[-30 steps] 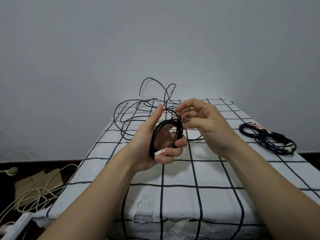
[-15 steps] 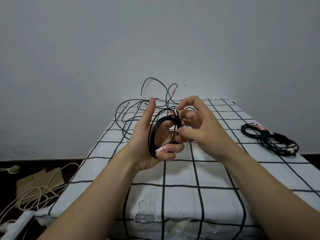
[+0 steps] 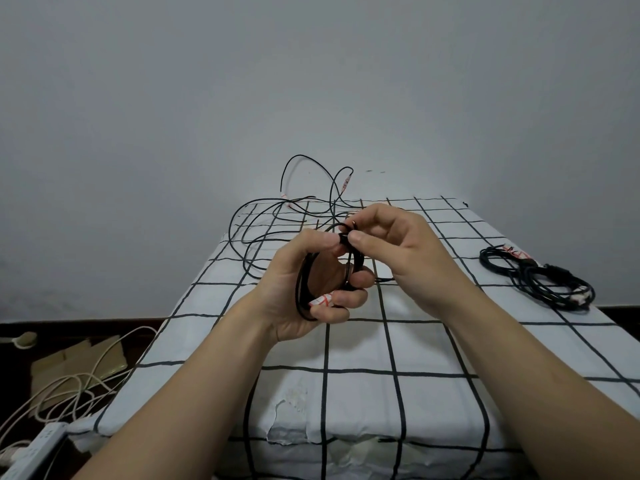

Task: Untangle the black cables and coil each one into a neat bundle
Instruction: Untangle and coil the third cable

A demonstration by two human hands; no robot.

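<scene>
Floor, far left: white cords and a power strip.
Loose black cable: sprawled over the far end of the checked cloth.
Left hand: closed around a black cable coil, loops ringing the fingers, taped end under the lower fingers.
Right hand: thumb and forefinger pinch the coil's top, just beside the left thumb.
Far right: finished cable bundles on the cloth.

Loose cables behind hands; bundle right.
</scene>
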